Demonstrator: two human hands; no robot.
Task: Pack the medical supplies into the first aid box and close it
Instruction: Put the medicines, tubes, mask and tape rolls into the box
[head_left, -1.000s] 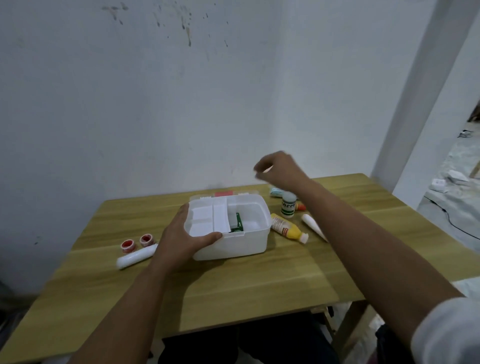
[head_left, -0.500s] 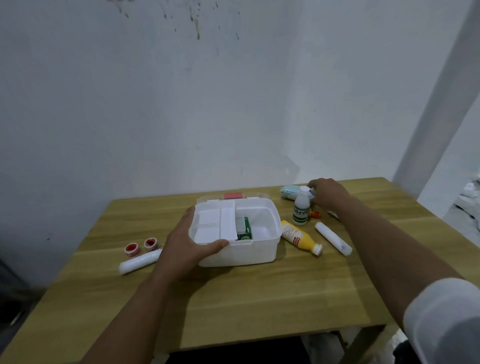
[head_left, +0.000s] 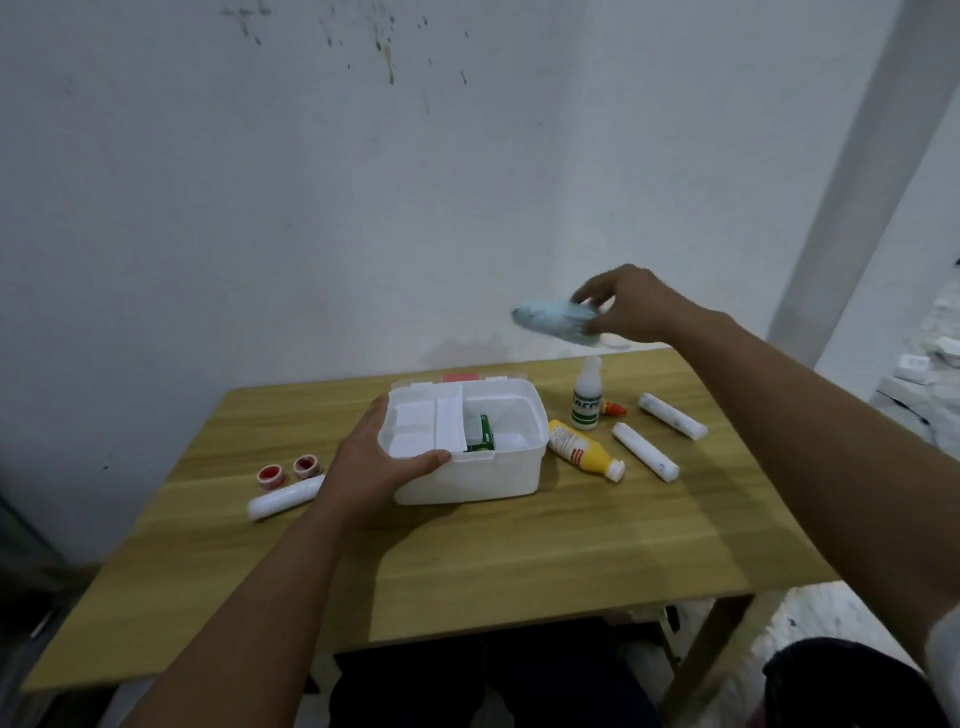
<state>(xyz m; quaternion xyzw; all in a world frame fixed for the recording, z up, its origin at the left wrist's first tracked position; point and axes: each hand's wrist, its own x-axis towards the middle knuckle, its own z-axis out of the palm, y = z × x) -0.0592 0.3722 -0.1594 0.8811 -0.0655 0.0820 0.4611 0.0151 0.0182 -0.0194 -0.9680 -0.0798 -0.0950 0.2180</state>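
Note:
The white first aid box (head_left: 498, 475) stands open mid-table, its lid lying behind it, with a white inner tray and a green packet (head_left: 484, 435) inside. My left hand (head_left: 375, 462) grips the box's front left corner. My right hand (head_left: 631, 306) is raised above the table's back right, shut on a pale blue bundle (head_left: 553, 323), blurred in the air. On the table to the right of the box lie a yellow bottle (head_left: 583, 449), an upright white bottle with green label (head_left: 587, 398), a small orange vial (head_left: 613, 408) and two white rolls (head_left: 645, 452) (head_left: 671, 416).
Left of the box lie a white roll (head_left: 283, 498) and two red-centred tape rolls (head_left: 270, 475) (head_left: 305, 466). The wooden table (head_left: 519, 561) stands against a white wall. A pillar (head_left: 852, 171) rises at the right, with clutter on the floor beyond it.
My right hand went down to the pale blue bundle behind the white bottle, took hold of it and lifted it into the air. My left hand kept its grip on the box.

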